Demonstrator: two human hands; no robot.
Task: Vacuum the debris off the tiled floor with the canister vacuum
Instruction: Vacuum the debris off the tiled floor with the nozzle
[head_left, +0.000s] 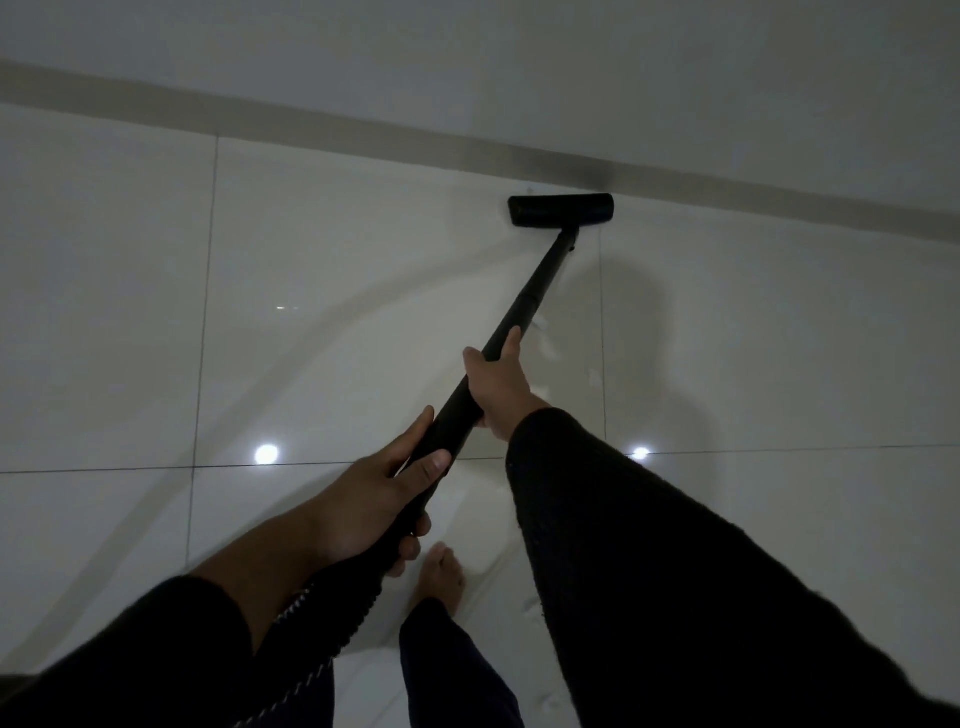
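Observation:
A black vacuum wand (535, 288) runs from my hands up to a black floor head (561, 210), which rests flat on the glossy white tiled floor (332, 260) close to the wall. My right hand (498, 387) grips the wand midway. My left hand (374, 493) grips it lower down, where the ribbed hose (332, 618) begins. Small pale bits of debris (545, 348) lie on the tile just right of the wand. The canister itself is out of view.
A grey skirting strip (363, 130) and pale wall (571, 62) bound the floor right behind the floor head. My bare foot (441, 577) stands below my hands. Two ceiling-light reflections shine on the tiles. More faint specks lie near the bottom edge.

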